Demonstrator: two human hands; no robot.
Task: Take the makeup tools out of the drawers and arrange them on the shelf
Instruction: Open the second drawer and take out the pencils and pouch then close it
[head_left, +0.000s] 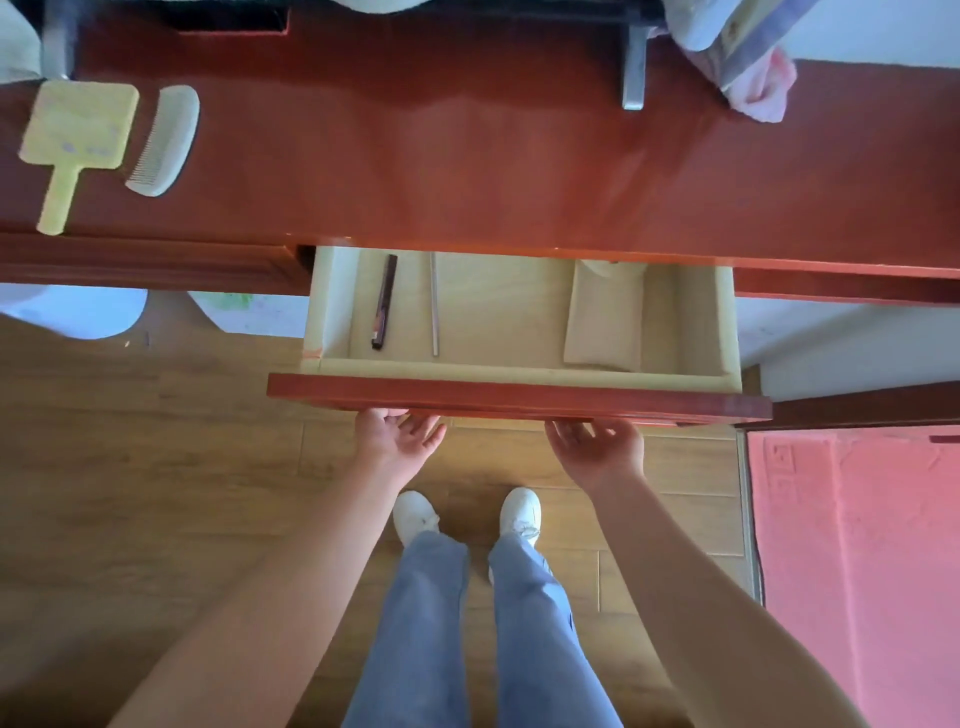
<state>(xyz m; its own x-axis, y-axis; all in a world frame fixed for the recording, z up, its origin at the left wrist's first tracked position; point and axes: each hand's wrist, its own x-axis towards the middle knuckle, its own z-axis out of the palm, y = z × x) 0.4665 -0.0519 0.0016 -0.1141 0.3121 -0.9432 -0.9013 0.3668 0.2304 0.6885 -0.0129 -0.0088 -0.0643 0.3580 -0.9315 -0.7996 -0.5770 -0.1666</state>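
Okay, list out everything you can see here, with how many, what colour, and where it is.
Hand mirror: one, pale yellow, far left on the red-brown tabletop.
Comb: one, pale green-white, just right of the mirror.
Drawer: one, red-brown front, cream inside, pulled open at centre.
Dark pencil-like stick: one, dark brown, left part of the drawer.
Slim metal tool: one, silver, just right of the stick.
Flat pouch: one, beige, right part of the drawer.
Cloth: bundle, pink, blue and white, top right.
Mat: one, pink, floor at right.
Left hand, right hand: under the drawer front, palms up.
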